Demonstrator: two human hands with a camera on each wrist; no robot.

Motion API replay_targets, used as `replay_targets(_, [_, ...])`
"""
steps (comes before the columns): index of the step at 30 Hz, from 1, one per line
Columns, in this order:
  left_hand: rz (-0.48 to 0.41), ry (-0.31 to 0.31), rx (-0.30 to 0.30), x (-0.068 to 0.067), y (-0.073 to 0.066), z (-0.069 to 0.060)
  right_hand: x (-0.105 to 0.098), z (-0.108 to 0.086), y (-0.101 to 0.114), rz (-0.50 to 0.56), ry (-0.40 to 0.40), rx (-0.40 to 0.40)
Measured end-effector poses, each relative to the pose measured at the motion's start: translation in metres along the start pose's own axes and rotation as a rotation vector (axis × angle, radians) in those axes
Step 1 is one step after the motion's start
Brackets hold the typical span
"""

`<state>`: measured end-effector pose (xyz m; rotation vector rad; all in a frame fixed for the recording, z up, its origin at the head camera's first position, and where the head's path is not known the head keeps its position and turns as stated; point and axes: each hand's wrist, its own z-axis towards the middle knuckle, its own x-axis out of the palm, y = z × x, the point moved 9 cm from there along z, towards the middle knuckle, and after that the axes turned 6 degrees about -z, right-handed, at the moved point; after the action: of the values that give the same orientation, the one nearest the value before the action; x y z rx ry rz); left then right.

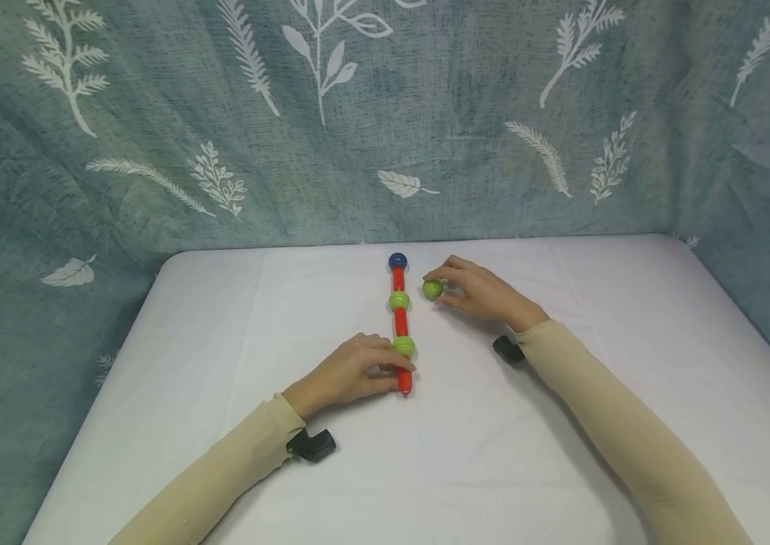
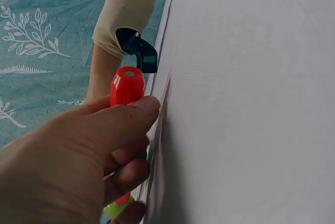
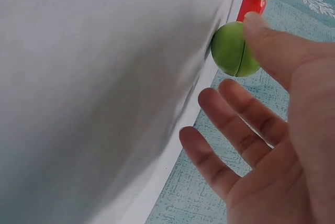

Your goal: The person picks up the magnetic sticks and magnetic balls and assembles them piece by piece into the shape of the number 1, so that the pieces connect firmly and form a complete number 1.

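Note:
A straight chain lies on the white table in the head view: a blue ball [image 1: 397, 261] at the far end, then red rods [image 1: 401, 322] alternating with green balls [image 1: 399, 300]. My left hand [image 1: 350, 371] grips the nearest red rod [image 2: 127, 85] between thumb and fingers. To the right of the chain, my right hand [image 1: 483, 291] pinches a separate green ball [image 1: 432, 289]. In the right wrist view the thumb lies against this seamed green ball [image 3: 230, 51], with three fingers spread below; the index finger is hidden there.
A white cloth covers the table [image 1: 507, 454]. Behind it hangs a green-blue curtain [image 1: 453, 151] with white leaf prints. Black wrist cameras sit under both cuffs, the left camera [image 1: 313, 445] and the right camera [image 1: 509, 350], close to the tabletop.

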<state>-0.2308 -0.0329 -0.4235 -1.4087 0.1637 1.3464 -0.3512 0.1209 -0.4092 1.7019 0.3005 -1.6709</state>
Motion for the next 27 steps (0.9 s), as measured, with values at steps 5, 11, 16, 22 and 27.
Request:
replay_targets(5, [-0.009, -0.053, 0.055, -0.0025, -0.0024, -0.0008, 0.0007, 0.0004, -0.0001, 0.003, -0.001, -0.008])
replay_targets(11, [-0.046, -0.111, 0.057, -0.008, -0.0032, -0.002, 0.0014, 0.0022, -0.0013, 0.027, -0.014, -0.03])
replay_targets(16, [-0.042, -0.123, 0.061, -0.01, -0.0038, -0.0015, 0.001, 0.0033, -0.0007, 0.045, -0.028, -0.044])
replay_targets(22, [-0.043, -0.118, 0.054, -0.0098, -0.0031, -0.0013, 0.0024, 0.0036, -0.0017, 0.047, -0.027, -0.049])
replay_targets(27, [-0.043, -0.119, 0.052, -0.0096, -0.0026, -0.0017, 0.0027, 0.0035, -0.0034, 0.044, -0.026, -0.037])
